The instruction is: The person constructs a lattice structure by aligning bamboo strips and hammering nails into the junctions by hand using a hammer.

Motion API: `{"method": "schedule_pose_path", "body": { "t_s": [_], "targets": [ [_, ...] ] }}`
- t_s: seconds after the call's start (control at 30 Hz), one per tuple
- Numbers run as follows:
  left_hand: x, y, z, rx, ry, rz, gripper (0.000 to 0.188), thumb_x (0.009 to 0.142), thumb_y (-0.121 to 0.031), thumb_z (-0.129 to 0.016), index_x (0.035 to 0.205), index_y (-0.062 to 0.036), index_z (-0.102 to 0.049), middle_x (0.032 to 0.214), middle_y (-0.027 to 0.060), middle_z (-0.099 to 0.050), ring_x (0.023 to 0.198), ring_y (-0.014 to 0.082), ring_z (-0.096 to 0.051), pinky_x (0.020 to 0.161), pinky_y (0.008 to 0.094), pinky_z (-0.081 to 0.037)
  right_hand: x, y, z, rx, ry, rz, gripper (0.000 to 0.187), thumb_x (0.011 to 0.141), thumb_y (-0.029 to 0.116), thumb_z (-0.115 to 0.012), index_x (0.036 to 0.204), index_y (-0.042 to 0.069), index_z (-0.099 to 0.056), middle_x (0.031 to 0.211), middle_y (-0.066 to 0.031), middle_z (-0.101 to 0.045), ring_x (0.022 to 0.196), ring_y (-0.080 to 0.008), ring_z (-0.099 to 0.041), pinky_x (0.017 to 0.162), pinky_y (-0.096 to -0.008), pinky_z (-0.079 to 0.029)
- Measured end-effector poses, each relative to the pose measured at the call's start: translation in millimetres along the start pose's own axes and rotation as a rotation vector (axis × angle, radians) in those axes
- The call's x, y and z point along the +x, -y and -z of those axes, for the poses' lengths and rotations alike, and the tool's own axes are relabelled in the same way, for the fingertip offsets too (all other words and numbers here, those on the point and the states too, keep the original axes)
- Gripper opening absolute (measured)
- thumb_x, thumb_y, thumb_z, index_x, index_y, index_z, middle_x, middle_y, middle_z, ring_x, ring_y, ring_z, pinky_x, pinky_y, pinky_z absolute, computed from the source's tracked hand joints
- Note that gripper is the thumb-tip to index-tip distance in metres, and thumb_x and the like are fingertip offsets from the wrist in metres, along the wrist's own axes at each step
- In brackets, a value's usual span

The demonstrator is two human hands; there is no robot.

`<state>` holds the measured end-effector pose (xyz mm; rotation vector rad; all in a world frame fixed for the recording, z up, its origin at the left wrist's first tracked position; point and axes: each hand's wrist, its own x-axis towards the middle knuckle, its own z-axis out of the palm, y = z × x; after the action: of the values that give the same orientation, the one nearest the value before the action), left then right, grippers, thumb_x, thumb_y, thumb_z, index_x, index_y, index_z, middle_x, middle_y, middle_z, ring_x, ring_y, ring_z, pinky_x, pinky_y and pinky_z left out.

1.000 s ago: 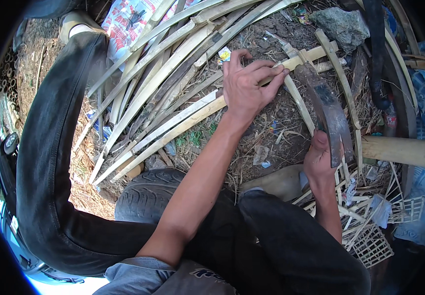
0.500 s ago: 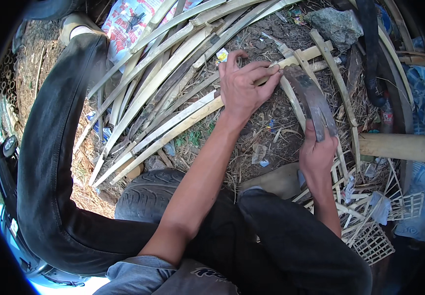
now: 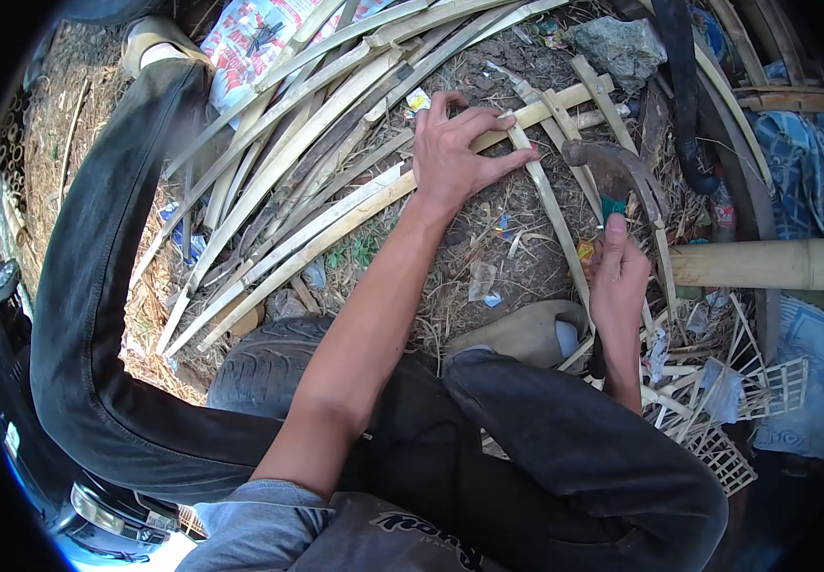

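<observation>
My left hand (image 3: 455, 157) reaches over the ground with thumb and forefinger closed on the upper end of a narrow bamboo strip (image 3: 547, 200). That strip slants down toward my right hand (image 3: 619, 281), whose fingers are wrapped round a hooked chopping knife. The knife's dark curved blade (image 3: 617, 176) lies just right of the strip, with a gap between them. Most of its handle is hidden in my fist. A flat pale bamboo lath (image 3: 565, 103) passes crosswise behind the strip's top end, beside my left fingertips.
Long split bamboo strips (image 3: 336, 119) lie heaped at the upper left. A grey rock (image 3: 617, 50) sits at the far side. To the right are a thick bamboo pole (image 3: 765, 264) and woven bamboo lattice pieces (image 3: 722, 462). A tyre (image 3: 264, 367) lies beneath my left arm.
The blade has moved away from my left fingertips and turned, showing its broad side. My left thumb and forefinger are spread wider along the strip's end. The whole view has shifted slightly.
</observation>
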<state>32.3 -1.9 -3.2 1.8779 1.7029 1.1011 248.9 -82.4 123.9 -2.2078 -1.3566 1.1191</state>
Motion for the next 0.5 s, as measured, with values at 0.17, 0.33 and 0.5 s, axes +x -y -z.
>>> {"method": "schedule_pose_path", "body": {
  "t_s": [0.17,0.33,0.5],
  "targets": [
    [0,-3,5,0.052,0.018,-0.007,0.053,0.059,-0.055,-0.096,0.090,-0.0139,-0.082,0.097,-0.0028,-0.078,0.106,0.0247,-0.059,0.090,0.0416,-0.046,-11,36,93,-0.305,0.103,0.105,0.068,0.112,0.049,-0.046,0.076,-0.009,-0.054,0.059,-0.0117,-0.044,0.062,-0.0149,-0.039,0.057,-0.0426,-0.038],
    [5,-9,16,0.077,0.046,0.028,0.053,0.063,-0.060,-0.092,0.091,-0.0168,-0.082,0.093,0.0010,-0.077,0.111,0.0261,-0.059,0.091,0.0434,-0.043,-3,97,109,-0.591,0.267,0.177,0.072,0.110,0.052,-0.046,0.080,-0.011,-0.062,0.059,-0.0241,-0.052,0.057,-0.0386,-0.047,0.063,-0.0495,-0.044],
    [-5,-10,14,0.093,0.001,-0.003,0.052,0.059,-0.054,-0.095,0.090,-0.0131,-0.082,0.093,0.0000,-0.077,0.102,0.0250,-0.060,0.087,0.0424,-0.045,4,46,52,-0.410,0.362,0.197,0.068,0.109,0.050,-0.049,0.084,-0.011,-0.068,0.063,-0.0307,-0.057,0.064,-0.0486,-0.061,0.068,-0.0533,-0.049]
  ]
}}
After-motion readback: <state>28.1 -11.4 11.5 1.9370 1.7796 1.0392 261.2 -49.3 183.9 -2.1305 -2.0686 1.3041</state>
